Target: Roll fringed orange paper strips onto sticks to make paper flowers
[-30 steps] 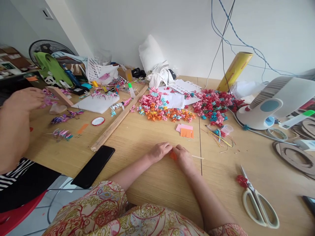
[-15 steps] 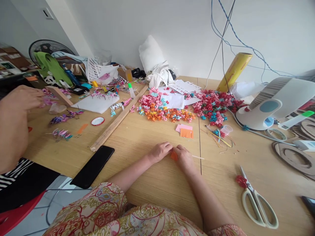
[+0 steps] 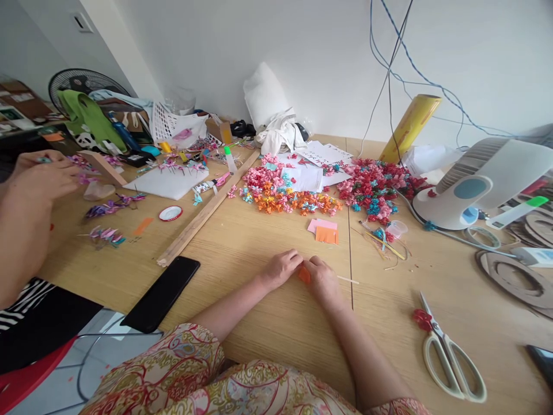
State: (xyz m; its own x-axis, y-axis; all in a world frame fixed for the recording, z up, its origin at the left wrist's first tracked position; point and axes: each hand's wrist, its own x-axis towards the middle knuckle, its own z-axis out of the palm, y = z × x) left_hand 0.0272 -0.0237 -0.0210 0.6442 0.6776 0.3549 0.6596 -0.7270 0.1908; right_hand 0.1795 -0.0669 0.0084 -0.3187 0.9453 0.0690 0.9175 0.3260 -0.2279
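My left hand (image 3: 283,269) and my right hand (image 3: 323,282) meet fingertip to fingertip just above the table, both closed in a pinch. A small orange paper piece (image 3: 305,274) shows under the fingers of my right hand, which grips it. From the far side of that hand a thin white stick (image 3: 348,280) pokes out to the right; its other end is hidden. What my left fingertips pinch is too small to make out. Beyond my hands lie an orange paper sheet (image 3: 327,235) with a fringed edge and a pink paper sheet (image 3: 317,225).
Scissors (image 3: 449,351) lie at the right, a black phone (image 3: 162,294) at the left beside a wooden strip (image 3: 207,210). Heaped paper flowers (image 3: 298,202) spread across the back near a white machine (image 3: 475,178). At far left, a co-worker's hands (image 3: 45,176) hold something small.
My hands stay almost in place, still pinched together around the orange paper. The co-worker's second hand has come into sight at the left, with a small bluish thing at the fingers.
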